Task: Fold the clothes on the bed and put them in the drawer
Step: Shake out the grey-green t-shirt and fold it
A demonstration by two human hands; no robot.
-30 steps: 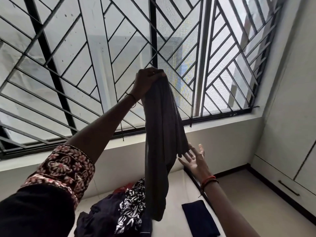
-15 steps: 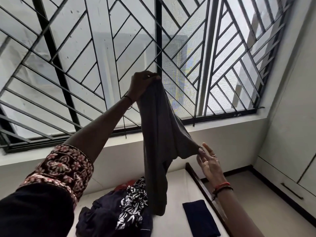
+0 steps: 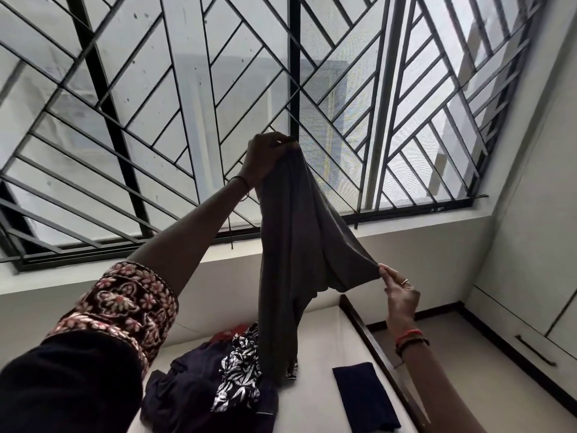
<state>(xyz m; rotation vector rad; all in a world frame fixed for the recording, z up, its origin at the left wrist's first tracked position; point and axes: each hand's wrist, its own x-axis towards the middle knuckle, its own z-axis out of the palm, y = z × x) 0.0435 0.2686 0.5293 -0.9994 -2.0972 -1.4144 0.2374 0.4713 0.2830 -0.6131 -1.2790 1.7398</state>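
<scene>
Where the left arm rises from the lower left corner, an embroidered sleeve cuff [image 3: 125, 307] with red and pale flowers ends at the bare forearm. Low down, right of the cuff: pile of clothes [image 3: 187, 392] unfolded on the bed [image 3: 312, 407], dark navy fabric, a black-and-white leaf-print piece [image 3: 240, 373] on top, a scrap of red [image 3: 229, 332] behind.

Left hand [image 3: 268, 157] is raised high against the barred window [image 3: 156, 120], fingers curled tight around the bunched top of the grey garment [image 3: 293, 245]. Thin thread around the wrist.

The grey garment hangs clear of the bed, long axis near vertical, top end in the left fist, lower end pointing down just above the pile. One corner is drawn out to the right and slightly down, giving a taut slanted edge.

Right hand [image 3: 401, 295] is lower, pinching that corner between thumb and fingertips, the other fingers loosely bent. Ring on one finger, red bangles at the wrist.

Below it, a folded navy cloth [image 3: 365, 398] lies flat near the bed's right edge, long axis running away from the camera. Dark wooden bed rail [image 3: 374, 345] beside it. Far right: pale cabinet fronts [image 3: 530, 260], one with a dark bar handle [image 3: 535, 350].
</scene>
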